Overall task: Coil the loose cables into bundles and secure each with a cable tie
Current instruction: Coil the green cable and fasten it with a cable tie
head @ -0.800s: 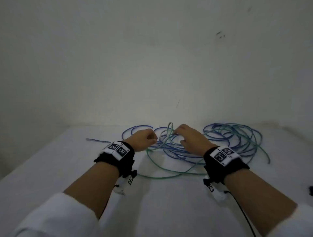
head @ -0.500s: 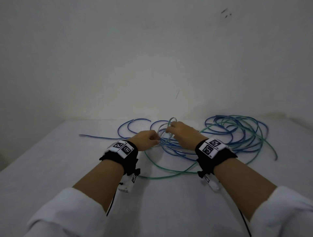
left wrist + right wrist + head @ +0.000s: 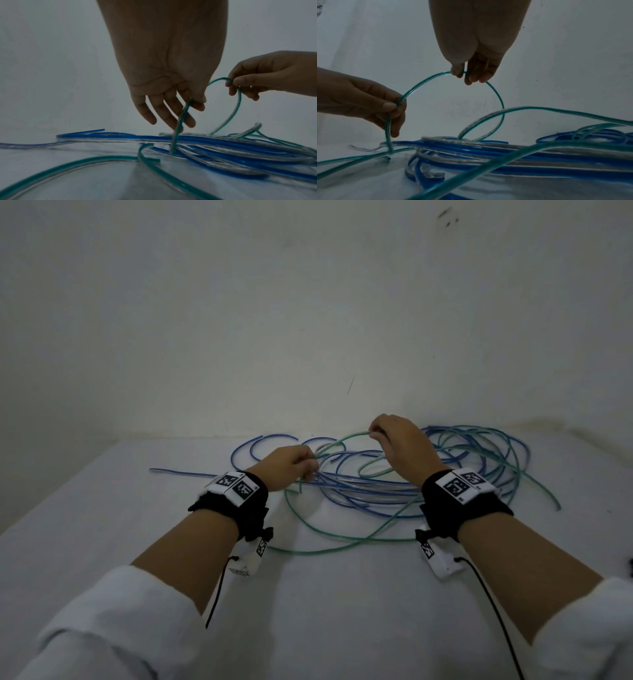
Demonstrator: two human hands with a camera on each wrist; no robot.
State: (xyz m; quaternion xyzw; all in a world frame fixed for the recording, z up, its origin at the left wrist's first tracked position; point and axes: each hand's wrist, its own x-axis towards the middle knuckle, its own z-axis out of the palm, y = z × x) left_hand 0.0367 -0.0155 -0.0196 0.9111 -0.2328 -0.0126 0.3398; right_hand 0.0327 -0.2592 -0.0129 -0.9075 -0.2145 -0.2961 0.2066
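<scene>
step: first loop of green cable (image 3: 426, 79) | left hand (image 3: 287, 465) pinches near its end | right hand (image 3: 400, 440) pinches arc top | next: likely gather another turn clear of blue cables (image 3: 363, 491)

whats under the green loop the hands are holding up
Under the arch of the green cable, pinched by the left hand and right hand, lies a pile of blue cables on the white table. What lies beneath that pile is covered.
</scene>
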